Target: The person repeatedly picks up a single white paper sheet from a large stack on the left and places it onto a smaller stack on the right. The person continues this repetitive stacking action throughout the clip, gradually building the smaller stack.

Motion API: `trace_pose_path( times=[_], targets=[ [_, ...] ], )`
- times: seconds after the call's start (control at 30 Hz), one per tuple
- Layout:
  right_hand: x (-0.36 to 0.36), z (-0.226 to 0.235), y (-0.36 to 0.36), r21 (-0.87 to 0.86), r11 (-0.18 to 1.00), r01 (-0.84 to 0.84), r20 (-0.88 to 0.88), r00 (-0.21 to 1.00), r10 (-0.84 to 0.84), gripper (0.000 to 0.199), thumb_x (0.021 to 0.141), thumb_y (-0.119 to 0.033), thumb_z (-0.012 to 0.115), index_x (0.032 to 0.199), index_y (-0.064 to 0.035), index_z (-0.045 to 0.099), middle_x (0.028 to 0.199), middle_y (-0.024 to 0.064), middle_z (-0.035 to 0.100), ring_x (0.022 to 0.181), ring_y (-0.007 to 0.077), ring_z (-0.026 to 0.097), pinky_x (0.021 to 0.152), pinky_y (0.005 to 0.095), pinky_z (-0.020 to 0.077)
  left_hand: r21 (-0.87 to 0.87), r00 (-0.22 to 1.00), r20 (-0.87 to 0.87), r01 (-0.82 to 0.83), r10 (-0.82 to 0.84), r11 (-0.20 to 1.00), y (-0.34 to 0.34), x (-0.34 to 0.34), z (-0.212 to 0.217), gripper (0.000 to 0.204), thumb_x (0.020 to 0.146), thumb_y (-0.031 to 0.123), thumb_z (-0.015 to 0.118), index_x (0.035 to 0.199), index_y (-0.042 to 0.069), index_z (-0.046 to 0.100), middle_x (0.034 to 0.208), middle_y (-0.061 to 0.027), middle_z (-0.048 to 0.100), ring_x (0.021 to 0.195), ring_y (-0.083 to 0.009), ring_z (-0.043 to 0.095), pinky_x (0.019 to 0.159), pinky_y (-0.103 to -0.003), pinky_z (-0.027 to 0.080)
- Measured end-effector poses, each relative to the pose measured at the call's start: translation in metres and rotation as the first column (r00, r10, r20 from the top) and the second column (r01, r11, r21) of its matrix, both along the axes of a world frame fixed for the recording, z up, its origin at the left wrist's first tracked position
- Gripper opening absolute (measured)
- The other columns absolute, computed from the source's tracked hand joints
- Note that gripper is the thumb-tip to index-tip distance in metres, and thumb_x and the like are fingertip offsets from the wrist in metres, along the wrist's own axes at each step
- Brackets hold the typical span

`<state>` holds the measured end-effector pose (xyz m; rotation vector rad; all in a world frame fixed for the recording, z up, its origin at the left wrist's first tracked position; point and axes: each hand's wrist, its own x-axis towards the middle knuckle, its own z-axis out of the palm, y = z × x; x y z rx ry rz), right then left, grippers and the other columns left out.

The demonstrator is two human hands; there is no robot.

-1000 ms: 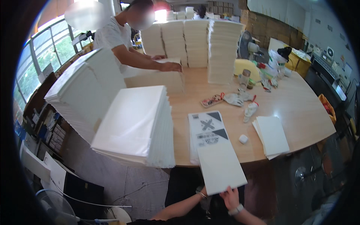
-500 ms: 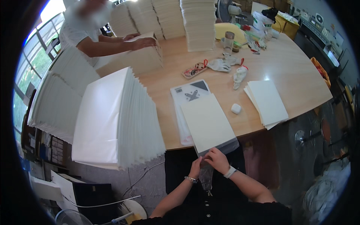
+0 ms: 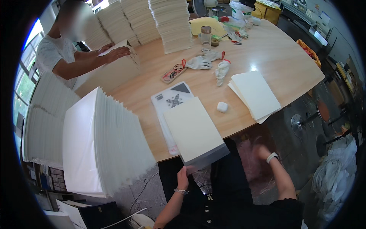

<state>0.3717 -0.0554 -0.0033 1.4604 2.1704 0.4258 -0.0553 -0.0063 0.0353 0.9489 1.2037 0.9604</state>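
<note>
A cream paper pad [image 3: 194, 126] lies at the table's near edge, with a clear plastic bag [image 3: 207, 156] extending past its near end. My left hand [image 3: 183, 178] is closed on the bag's near left corner, under the pad's end. Off to the right, away from the table edge, my right hand [image 3: 262, 151] is smeared by motion; its fingers cannot be made out. Under the pad's left side lies a printed plastic sleeve [image 3: 174, 100] with a dark crossed-pencil drawing.
A tall stack of white-wrapped sheets [image 3: 82, 141] stands at left. Several cream sheets [image 3: 256, 95] lie right, near a small white case [image 3: 222, 107]. Gloves [image 3: 199, 62], a patterned phone [image 3: 173, 73] and a glass jar [image 3: 206, 38] are farther back. A person [image 3: 57, 57] handles a paper block [image 3: 108, 74].
My right hand has left the bag and swung out to the right. My left hand stays at the bag's edge. The whole view has shifted, with table things appearing farther left.
</note>
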Motion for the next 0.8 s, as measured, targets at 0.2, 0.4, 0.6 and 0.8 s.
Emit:
trace_pose_path(
  times=[0.2, 0.4, 0.6, 0.8],
  targets=[
    [-0.125, 0.093, 0.054, 0.054, 0.971, 0.233, -0.939, 0.342, -0.03, 0.037, 0.07, -0.009, 0.058, 0.106, -0.0109, 0.049, 0.096, 0.0128, 0.05, 0.085, 0.0292, 0.052, 0.07, 0.0332, 0.0453, 0.629, 0.52, -0.76, 0.436, 0.39, 0.644, 0.022, -0.001, 0.042, 0.036, 0.066, 0.005, 0.061, 0.1, 0.005, 0.051, 0.106, -0.0138, 0.046, 0.089, -0.0317, 0.047, 0.077, -0.038, 0.039],
    [-0.127, 0.102, 0.098, 0.124, 0.965, -0.231, -0.971, 0.17, 0.166, 0.008, 0.073, -0.014, 0.056, 0.074, -0.0063, 0.057, 0.076, 0.0082, 0.056, 0.07, 0.0264, 0.055, 0.061, 0.032, 0.0455, 0.634, 0.657, -0.736, 0.586, 0.162, 0.505, 0.04, -0.016, 0.053, 0.009, 0.068, 0.009, 0.062, 0.071, 0.004, 0.055, 0.073, -0.0075, 0.053, 0.07, -0.0263, 0.052, 0.062, -0.035, 0.043],
    [-0.159, 0.092, 0.102, -0.095, 0.963, 0.251, -0.966, 0.209, -0.15, 0.022, 0.076, -0.022, 0.051, 0.064, -0.0033, 0.053, 0.06, 0.0168, 0.054, 0.058, 0.0343, 0.053, 0.055, 0.0407, 0.0446, 0.169, 0.887, -0.46, 0.058, 0.027, 0.984, 0.051, -0.007, 0.02, 0.023, 0.082, 0.02, 0.049, 0.068, 0.002, 0.048, 0.058, -0.004, 0.052, 0.046, -0.0113, 0.052, 0.036, -0.025, 0.04],
    [-0.164, 0.086, 0.092, -0.078, 0.837, 0.541, -0.99, 0.057, -0.129, 0.024, 0.078, -0.023, 0.051, 0.068, -0.0016, 0.051, 0.063, 0.0183, 0.055, 0.059, 0.035, 0.054, 0.054, 0.0409, 0.0439, -0.2, 0.998, 0.039, -0.043, 0.052, 0.979, 0.041, 0.013, 0.039, 0.028, 0.086, 0.032, 0.039, 0.092, 0.005, 0.041, 0.065, -0.0022, 0.052, 0.046, -0.0103, 0.05, 0.036, -0.019, 0.038]
  ],
)
